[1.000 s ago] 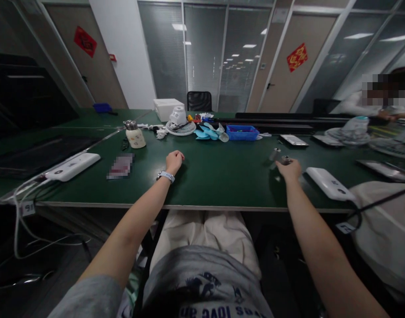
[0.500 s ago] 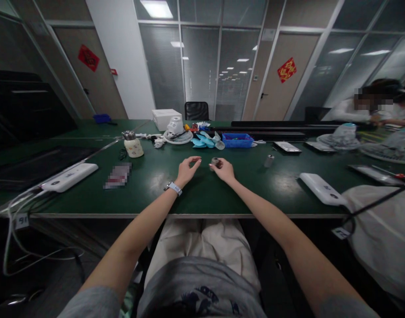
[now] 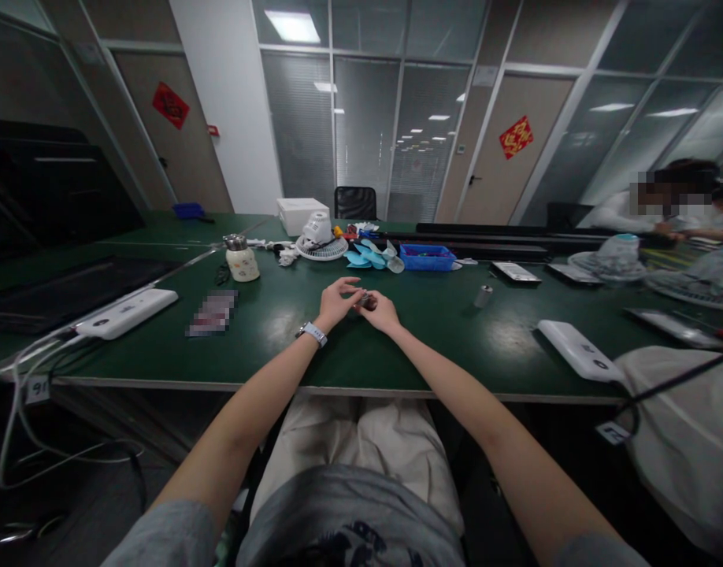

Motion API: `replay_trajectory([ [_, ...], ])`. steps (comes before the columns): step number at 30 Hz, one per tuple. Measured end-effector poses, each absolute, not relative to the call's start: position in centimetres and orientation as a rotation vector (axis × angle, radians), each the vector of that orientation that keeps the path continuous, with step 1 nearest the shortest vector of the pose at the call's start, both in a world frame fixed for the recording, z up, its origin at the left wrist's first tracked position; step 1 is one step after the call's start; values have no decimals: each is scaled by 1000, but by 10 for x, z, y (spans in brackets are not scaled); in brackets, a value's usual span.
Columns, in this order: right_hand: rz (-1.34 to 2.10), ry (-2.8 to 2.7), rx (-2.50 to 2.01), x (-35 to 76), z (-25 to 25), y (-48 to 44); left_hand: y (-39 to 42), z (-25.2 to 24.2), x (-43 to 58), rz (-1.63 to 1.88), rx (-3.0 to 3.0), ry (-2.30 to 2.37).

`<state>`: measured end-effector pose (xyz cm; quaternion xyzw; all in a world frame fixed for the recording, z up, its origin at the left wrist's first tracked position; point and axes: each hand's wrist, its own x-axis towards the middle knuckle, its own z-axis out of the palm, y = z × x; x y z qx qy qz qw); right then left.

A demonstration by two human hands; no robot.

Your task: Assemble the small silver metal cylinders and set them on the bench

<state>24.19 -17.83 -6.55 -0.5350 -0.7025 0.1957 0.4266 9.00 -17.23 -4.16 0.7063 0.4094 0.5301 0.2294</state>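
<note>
My left hand (image 3: pixel 335 302) and my right hand (image 3: pixel 380 313) meet over the middle of the green table (image 3: pixel 397 346). Between their fingertips sits a small grey metal cylinder (image 3: pixel 366 299), pinched from both sides. A watch is on my left wrist. A second small metal cylinder (image 3: pixel 483 296) stands alone on the table to the right, well clear of both hands.
At the back are a cream flask (image 3: pixel 242 259), a white fan base (image 3: pixel 321 237), blue fan blades (image 3: pixel 370 257), a blue tray (image 3: pixel 428 257) and a white box (image 3: pixel 301 213). White power strips lie at left (image 3: pixel 125 313) and right (image 3: pixel 579 350). Other people sit at far right.
My right hand carried the small cylinder from the right side to the table's middle. My left hand opened from a fist and closed its fingers onto the same cylinder.
</note>
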Motion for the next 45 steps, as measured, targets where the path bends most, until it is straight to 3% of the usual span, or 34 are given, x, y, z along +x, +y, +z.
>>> replay_trajectory([
  [6,466,-1787,-1323,241,-66,-180,-178,-34,90,1433,2066,1100],
  [13,395,-1736,-1335,246,-69,-186,-175,-40,74,1661,2001,1224],
  [19,367,-1722,-1386,252,-66,-198,-166,-53,41,1361,1975,1588],
  [27,365,-1741,-1391,253,-65,-203,-161,-63,37,1095,2064,1665],
  [45,386,-1749,-1398,257,-66,-199,-179,-66,31,1296,1709,1766],
])
